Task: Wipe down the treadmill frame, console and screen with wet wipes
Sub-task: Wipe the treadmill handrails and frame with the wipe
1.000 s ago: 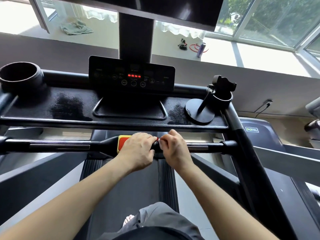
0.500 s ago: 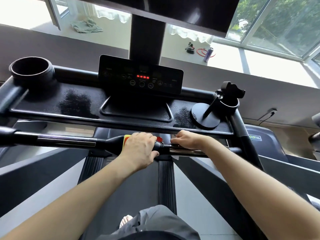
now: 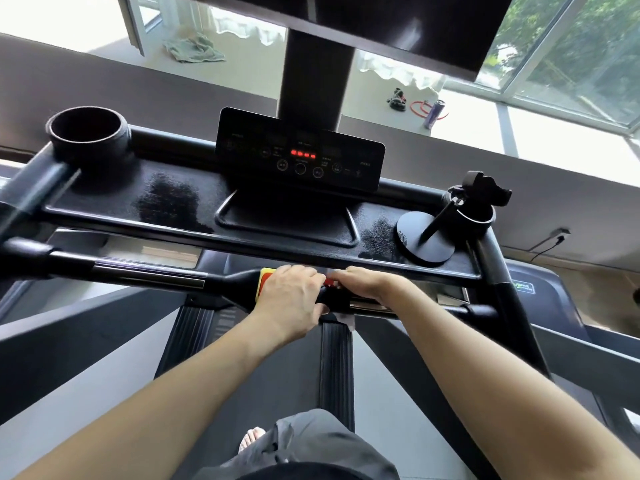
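Observation:
The black treadmill console (image 3: 300,157) shows red lit digits, and wet streaks darken its tray (image 3: 173,202). The dark screen (image 3: 398,22) hangs above on a post. Below the tray runs the handlebar (image 3: 145,273) with a yellow and red stop button (image 3: 265,273) at its centre. My left hand (image 3: 291,299) grips the bar over that button. Just to its right, my right hand (image 3: 370,285) lies over the bar with fingers pointing left. A pale wet wipe (image 3: 344,320) hangs out beneath it.
A cup holder (image 3: 86,133) sits at the tray's left end. A round-based phone stand (image 3: 426,240) leans into the right cup holder (image 3: 474,216). The belt (image 3: 277,375) runs below, with another treadmill (image 3: 554,306) to the right. A can (image 3: 434,114) and cloth (image 3: 194,48) lie on the floor beyond the window.
My right hand has slid right along the bar, away from my left hand, and turned flatter over it. My left hand has stayed on the bar's centre.

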